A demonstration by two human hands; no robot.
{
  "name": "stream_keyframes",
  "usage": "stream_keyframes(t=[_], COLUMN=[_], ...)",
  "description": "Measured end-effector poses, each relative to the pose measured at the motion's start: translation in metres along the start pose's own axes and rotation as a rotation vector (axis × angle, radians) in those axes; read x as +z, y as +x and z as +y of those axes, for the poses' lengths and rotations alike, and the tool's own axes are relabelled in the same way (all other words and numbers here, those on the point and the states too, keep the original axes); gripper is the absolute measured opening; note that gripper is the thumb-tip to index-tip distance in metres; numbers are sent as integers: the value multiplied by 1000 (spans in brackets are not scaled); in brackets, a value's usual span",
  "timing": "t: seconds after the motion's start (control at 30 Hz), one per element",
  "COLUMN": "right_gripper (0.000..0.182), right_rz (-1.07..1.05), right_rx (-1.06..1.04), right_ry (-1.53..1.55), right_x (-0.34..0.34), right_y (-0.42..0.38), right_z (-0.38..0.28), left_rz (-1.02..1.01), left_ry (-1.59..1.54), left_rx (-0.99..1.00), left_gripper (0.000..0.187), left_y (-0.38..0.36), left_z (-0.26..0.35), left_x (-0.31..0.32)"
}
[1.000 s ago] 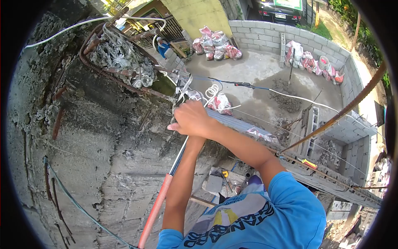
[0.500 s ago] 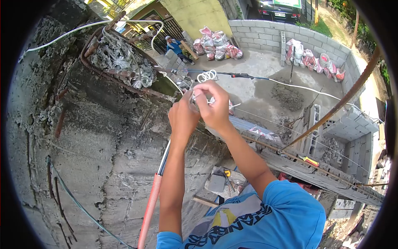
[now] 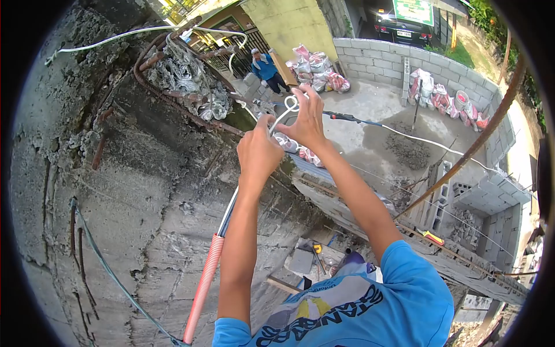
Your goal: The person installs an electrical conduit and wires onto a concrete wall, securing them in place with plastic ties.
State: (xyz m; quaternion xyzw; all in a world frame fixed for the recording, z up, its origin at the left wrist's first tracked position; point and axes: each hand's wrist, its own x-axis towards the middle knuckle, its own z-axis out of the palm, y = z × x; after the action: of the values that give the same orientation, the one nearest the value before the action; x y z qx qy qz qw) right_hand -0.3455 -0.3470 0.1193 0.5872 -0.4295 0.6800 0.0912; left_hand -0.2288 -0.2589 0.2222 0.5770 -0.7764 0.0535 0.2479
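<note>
In the head view, my left hand (image 3: 260,151) is closed, pinching a white electrical wire (image 3: 281,118) between thumb and fingers. The wire rises from that grip into a small curled loop at its upper end. My right hand (image 3: 307,122) curves around the loop, its fingertips at the top of the curl and its thumb low near the left hand. Below my left hand, white and dark wires (image 3: 229,209) run along the forearm into an orange corrugated conduit (image 3: 205,286). The hands partly hide the wire between them.
A rough concrete wall (image 3: 139,225) with rusty rebar (image 3: 147,75) fills the left. A long rusty bar (image 3: 468,153) slants across the right. A yellow-red cutter (image 3: 432,237) lies on a ledge. Below, a person (image 3: 267,70) stands near filled sacks (image 3: 315,68).
My right hand has spread, its thumb and fingers moving apart. The multi-turn coil above the hands now appears as a loop between them. The person below is more upright.
</note>
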Motion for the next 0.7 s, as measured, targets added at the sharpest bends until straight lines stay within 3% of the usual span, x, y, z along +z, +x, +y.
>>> stream_keyframes(t=[0.1, 0.23, 0.53, 0.7], right_gripper=[88, 71, 18, 16], right_rz=[-14, 180, 146, 106], right_rx=[-36, -29, -115, -138], right_ry=[39, 13, 60, 20], right_x=[10, 29, 35, 33], right_y=[-1, -8, -1, 21], right_z=[-4, 7, 31, 31], left_rz=[-6, -23, -58, -80], left_ry=[-2, 40, 116, 214], left_rx=[26, 65, 61, -64], left_gripper=[36, 38, 47, 61], left_y=[3, 0, 1, -23], left_z=[3, 7, 12, 14], left_x=[0, 14, 39, 14])
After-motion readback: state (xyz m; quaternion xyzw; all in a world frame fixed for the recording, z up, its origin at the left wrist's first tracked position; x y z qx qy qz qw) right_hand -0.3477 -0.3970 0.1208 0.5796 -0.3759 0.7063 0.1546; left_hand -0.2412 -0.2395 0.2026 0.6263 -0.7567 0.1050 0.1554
